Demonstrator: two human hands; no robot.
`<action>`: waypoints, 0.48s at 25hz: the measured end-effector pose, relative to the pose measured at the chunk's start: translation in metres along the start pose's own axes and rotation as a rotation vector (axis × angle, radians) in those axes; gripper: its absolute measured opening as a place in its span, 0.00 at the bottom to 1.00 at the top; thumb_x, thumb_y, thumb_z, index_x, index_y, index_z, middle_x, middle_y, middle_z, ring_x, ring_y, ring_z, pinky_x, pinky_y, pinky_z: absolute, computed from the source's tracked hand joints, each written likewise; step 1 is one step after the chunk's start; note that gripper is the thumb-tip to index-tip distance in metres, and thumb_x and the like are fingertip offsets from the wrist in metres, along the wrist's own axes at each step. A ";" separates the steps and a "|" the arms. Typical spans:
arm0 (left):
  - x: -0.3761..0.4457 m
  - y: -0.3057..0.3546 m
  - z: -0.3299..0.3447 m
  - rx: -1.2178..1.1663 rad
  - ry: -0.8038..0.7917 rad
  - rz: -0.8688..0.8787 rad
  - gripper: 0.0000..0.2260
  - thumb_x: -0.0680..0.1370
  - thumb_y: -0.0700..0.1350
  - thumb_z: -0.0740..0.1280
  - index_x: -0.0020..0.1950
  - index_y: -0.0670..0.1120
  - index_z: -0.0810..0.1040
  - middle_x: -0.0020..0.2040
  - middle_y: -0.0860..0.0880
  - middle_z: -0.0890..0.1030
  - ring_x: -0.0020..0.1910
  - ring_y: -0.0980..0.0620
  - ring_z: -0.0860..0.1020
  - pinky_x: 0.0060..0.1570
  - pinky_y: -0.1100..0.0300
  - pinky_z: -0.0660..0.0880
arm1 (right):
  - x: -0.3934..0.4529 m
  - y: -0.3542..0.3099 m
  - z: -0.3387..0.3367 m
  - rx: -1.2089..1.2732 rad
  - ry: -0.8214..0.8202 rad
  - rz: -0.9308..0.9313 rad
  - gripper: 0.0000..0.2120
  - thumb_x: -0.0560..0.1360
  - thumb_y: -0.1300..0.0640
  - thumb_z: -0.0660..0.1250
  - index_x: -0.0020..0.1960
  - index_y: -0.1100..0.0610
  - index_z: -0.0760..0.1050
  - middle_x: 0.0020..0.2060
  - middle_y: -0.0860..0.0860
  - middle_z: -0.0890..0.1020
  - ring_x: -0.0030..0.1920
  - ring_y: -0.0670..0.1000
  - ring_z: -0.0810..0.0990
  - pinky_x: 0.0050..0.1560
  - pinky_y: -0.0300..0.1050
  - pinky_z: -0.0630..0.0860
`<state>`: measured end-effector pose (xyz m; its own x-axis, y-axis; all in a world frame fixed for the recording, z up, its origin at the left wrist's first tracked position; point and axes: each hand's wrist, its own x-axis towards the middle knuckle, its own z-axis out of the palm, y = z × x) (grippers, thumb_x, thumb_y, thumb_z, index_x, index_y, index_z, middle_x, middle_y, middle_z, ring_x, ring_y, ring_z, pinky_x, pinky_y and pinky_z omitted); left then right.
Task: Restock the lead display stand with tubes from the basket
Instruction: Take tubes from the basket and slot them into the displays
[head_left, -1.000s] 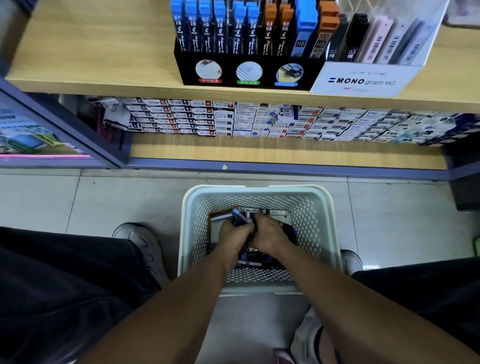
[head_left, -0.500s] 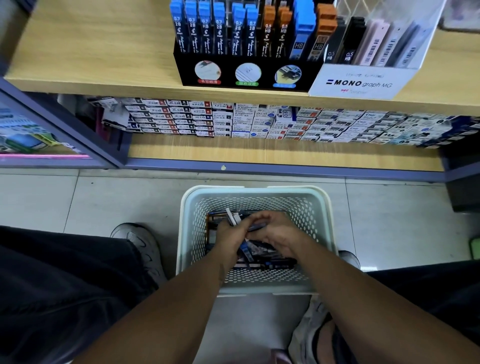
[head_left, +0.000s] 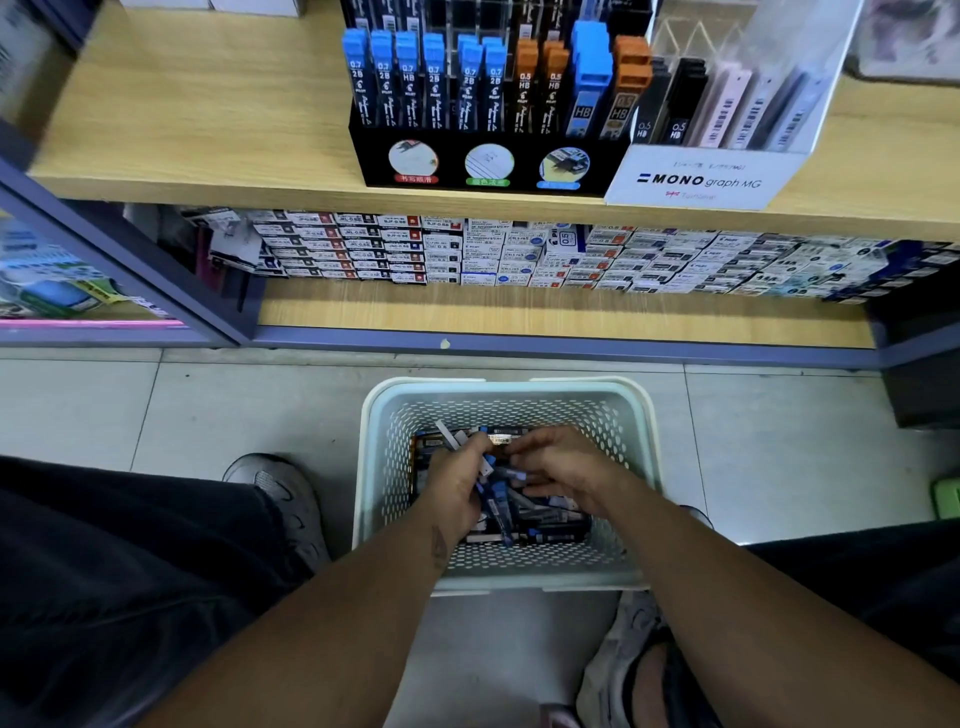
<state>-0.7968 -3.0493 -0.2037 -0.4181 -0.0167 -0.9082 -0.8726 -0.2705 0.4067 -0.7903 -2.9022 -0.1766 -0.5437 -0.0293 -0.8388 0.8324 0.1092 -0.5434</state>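
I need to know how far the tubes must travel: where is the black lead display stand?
The black lead display stand sits top centre on the upper wooden shelf, touching the white MONO box.

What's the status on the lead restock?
Both hands in the basket: left hand grips several lead tubes, right hand sorting. Black display stand untouched. Path up clear.

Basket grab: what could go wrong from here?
1. The left hand grips several tubes at once, sticking out at angles; one could slip free on the lift to the stand.
2. The stand's front rows look nearly full, so forcing tubes in might tip ones already there.
3. The stand holds 0.7 2B, 0.7 HB and 0.5 HB; labels in the basket are unreadable, so grades may get mixed.
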 end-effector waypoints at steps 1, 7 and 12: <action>0.000 0.000 0.001 -0.007 -0.010 -0.001 0.08 0.77 0.36 0.66 0.55 0.36 0.76 0.40 0.40 0.79 0.29 0.44 0.80 0.28 0.57 0.75 | -0.001 0.000 0.000 0.001 -0.013 0.014 0.09 0.76 0.69 0.68 0.53 0.60 0.82 0.48 0.56 0.87 0.49 0.56 0.86 0.50 0.51 0.84; -0.003 0.002 -0.003 0.003 -0.052 0.014 0.05 0.77 0.35 0.65 0.41 0.38 0.77 0.41 0.39 0.81 0.39 0.42 0.80 0.40 0.50 0.79 | -0.008 -0.008 -0.001 -0.098 -0.039 -0.001 0.16 0.74 0.75 0.64 0.55 0.61 0.82 0.48 0.56 0.87 0.50 0.54 0.86 0.55 0.52 0.82; -0.019 0.009 0.000 0.130 -0.119 0.141 0.08 0.78 0.32 0.63 0.38 0.39 0.74 0.31 0.42 0.77 0.31 0.45 0.76 0.35 0.54 0.74 | -0.012 -0.012 -0.006 -0.332 0.092 -0.077 0.12 0.74 0.71 0.66 0.51 0.58 0.83 0.49 0.57 0.85 0.53 0.56 0.84 0.57 0.51 0.80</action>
<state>-0.7967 -3.0517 -0.1827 -0.5584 0.0697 -0.8266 -0.8253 -0.1471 0.5452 -0.7948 -2.8975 -0.1599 -0.6237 0.0380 -0.7808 0.7162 0.4279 -0.5513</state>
